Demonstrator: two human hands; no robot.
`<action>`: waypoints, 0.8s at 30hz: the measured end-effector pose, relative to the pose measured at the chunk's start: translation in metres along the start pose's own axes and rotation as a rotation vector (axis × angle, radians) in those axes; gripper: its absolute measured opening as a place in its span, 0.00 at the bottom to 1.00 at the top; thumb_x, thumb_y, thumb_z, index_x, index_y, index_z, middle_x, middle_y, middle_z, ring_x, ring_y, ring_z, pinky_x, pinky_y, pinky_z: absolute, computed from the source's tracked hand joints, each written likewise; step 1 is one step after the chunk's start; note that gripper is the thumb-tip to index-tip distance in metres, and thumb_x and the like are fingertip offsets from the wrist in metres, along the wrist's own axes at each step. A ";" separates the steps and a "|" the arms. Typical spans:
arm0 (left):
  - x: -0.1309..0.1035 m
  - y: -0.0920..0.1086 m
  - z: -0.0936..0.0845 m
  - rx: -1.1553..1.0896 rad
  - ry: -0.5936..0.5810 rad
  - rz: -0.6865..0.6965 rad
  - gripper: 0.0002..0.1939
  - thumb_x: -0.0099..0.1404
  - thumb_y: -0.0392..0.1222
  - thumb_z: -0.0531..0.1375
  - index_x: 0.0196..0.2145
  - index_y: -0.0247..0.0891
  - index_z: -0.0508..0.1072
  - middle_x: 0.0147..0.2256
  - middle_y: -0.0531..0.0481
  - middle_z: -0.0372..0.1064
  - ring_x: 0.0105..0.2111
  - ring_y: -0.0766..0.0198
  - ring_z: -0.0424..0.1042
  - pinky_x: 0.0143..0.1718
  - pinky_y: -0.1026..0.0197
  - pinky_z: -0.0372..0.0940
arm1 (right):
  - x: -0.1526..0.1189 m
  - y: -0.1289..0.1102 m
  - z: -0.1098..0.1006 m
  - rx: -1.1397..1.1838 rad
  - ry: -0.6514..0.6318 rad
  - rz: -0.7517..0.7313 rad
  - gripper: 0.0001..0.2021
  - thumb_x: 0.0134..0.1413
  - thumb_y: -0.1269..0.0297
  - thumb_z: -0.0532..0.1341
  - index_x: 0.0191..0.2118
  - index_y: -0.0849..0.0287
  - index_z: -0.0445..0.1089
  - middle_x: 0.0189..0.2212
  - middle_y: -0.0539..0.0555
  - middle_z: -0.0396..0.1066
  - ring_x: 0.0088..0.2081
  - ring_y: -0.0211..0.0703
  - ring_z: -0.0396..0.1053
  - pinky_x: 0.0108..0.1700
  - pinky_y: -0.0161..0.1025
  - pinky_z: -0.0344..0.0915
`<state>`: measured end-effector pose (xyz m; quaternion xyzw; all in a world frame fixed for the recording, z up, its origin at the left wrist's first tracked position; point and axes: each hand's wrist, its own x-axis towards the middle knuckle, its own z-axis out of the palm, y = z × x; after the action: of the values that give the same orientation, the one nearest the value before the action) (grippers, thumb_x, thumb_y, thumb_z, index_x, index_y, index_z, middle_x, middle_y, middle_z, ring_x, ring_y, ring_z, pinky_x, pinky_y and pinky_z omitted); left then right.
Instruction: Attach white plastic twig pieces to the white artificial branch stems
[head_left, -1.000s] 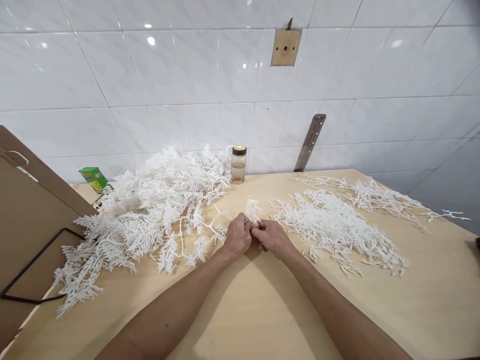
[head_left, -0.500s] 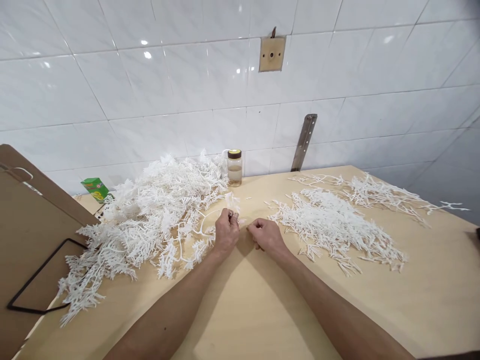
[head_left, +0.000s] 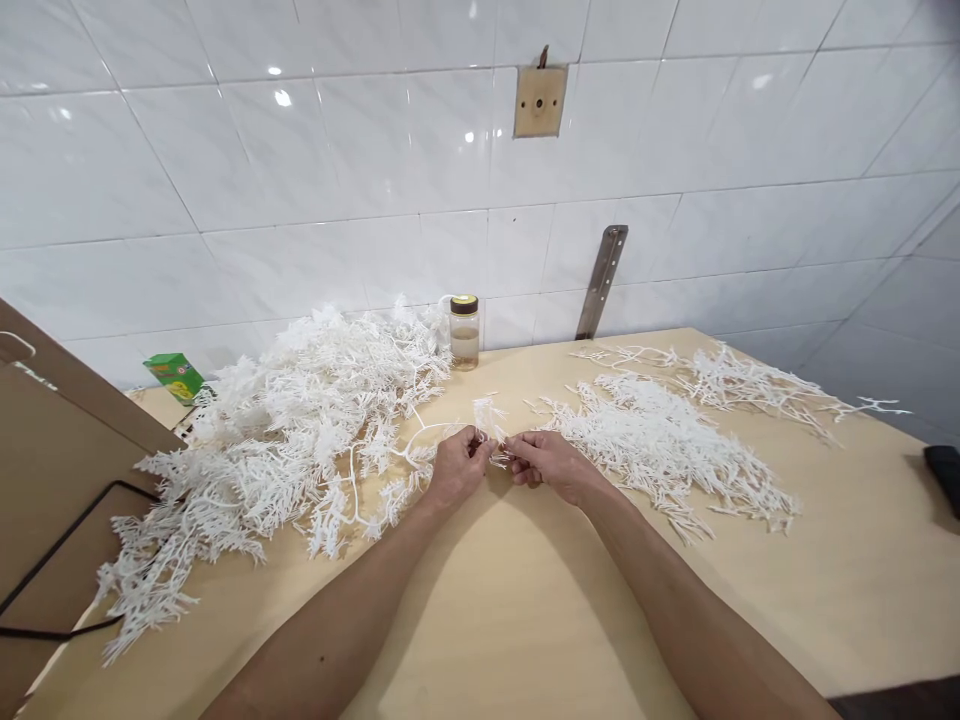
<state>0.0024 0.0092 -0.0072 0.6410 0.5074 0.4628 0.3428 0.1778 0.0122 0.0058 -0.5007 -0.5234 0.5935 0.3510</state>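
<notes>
Between my hands, above the table, is a small white branching plastic sprig (head_left: 489, 418). My left hand (head_left: 459, 466) is closed on it, thumb against the fingers. From the other side my right hand (head_left: 551, 462) pinches the sprig's right edge with thumb and forefinger. A large heap of white artificial foliage (head_left: 315, 400) lies to the left, and one curved stem of it runs up to my left hand. On the right is a flatter pile of loose white sprigs (head_left: 660, 440). Behind it lie bare white stems (head_left: 750, 385).
A lidded jar (head_left: 464, 335) stands by the tiled wall, with a green box (head_left: 174, 377) farther left. A brown cardboard box (head_left: 67, 450) and a black wire frame (head_left: 56, 560) flank the heap. A metal strip (head_left: 601, 282) leans at the wall. A black object (head_left: 943, 478) sits far right.
My right hand has come to the sprig and now pinches it, where before it was apart. My left hand has moved slightly right. The view has shifted a little.
</notes>
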 end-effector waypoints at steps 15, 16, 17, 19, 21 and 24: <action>0.001 0.000 0.000 0.044 -0.004 -0.003 0.11 0.60 0.46 0.57 0.24 0.39 0.64 0.19 0.57 0.60 0.22 0.68 0.60 0.28 0.65 0.55 | -0.007 -0.004 0.014 -0.278 -0.037 -0.111 0.13 0.52 0.57 0.62 0.23 0.59 0.65 0.17 0.46 0.65 0.18 0.34 0.68 0.22 0.30 0.63; 0.002 -0.001 0.000 0.060 0.002 -0.005 0.10 0.60 0.45 0.56 0.24 0.39 0.64 0.19 0.57 0.60 0.22 0.68 0.60 0.27 0.64 0.55 | -0.008 -0.004 0.016 -0.321 -0.031 -0.143 0.12 0.53 0.58 0.61 0.24 0.59 0.65 0.17 0.46 0.66 0.18 0.35 0.69 0.23 0.30 0.63; 0.003 -0.002 0.000 0.078 0.014 -0.009 0.10 0.60 0.45 0.56 0.24 0.39 0.64 0.19 0.57 0.60 0.22 0.68 0.60 0.27 0.64 0.55 | -0.009 -0.005 0.017 -0.367 -0.021 -0.179 0.11 0.53 0.59 0.60 0.24 0.59 0.65 0.17 0.46 0.66 0.19 0.36 0.70 0.23 0.30 0.63; 0.006 -0.004 0.001 0.107 0.067 -0.032 0.10 0.59 0.44 0.57 0.24 0.39 0.63 0.20 0.57 0.61 0.23 0.67 0.61 0.27 0.64 0.55 | -0.010 -0.006 0.020 -0.435 -0.046 -0.231 0.09 0.53 0.61 0.59 0.26 0.59 0.66 0.17 0.46 0.66 0.20 0.37 0.72 0.24 0.29 0.63; 0.008 -0.004 0.000 0.121 0.144 -0.072 0.10 0.59 0.43 0.56 0.23 0.39 0.63 0.20 0.56 0.62 0.23 0.67 0.62 0.28 0.64 0.55 | -0.012 -0.006 0.021 -0.446 -0.127 -0.232 0.07 0.53 0.62 0.59 0.28 0.59 0.68 0.17 0.46 0.66 0.21 0.39 0.73 0.24 0.30 0.64; 0.008 -0.002 -0.001 0.089 0.169 -0.081 0.10 0.59 0.43 0.57 0.23 0.39 0.63 0.21 0.55 0.64 0.23 0.66 0.63 0.28 0.64 0.57 | -0.012 -0.003 0.017 -0.416 -0.164 -0.195 0.06 0.53 0.63 0.59 0.30 0.60 0.69 0.19 0.47 0.68 0.21 0.39 0.73 0.24 0.31 0.65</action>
<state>0.0015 0.0171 -0.0071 0.5931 0.5802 0.4778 0.2884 0.1637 -0.0029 0.0108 -0.4595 -0.7069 0.4747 0.2524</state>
